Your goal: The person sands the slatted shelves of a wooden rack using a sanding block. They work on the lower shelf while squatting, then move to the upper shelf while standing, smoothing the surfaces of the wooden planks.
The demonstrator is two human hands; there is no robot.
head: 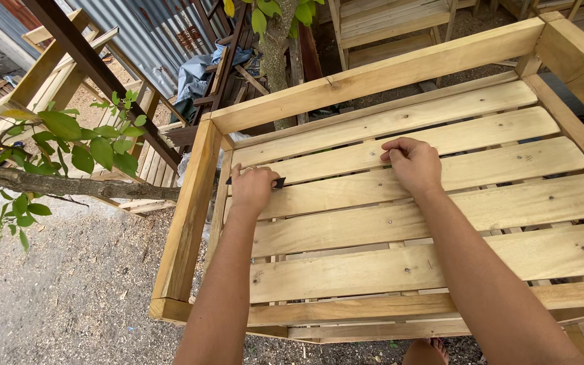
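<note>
1. Head view: a pale wooden frame with a bed of horizontal slats fills the picture, standing on gravel ground.
2. The left hand rests on the third slat from the far rail, near the frame's left side, fingers curled shut around a small dark tool whose tips show at both sides of the fist.
3. The right hand lies on the same slat, well apart from the left, fingers bent and pressing the wood, gripping nothing visible.
4. A leafy branch crosses the left edge; a tree trunk stands behind the frame.
</note>
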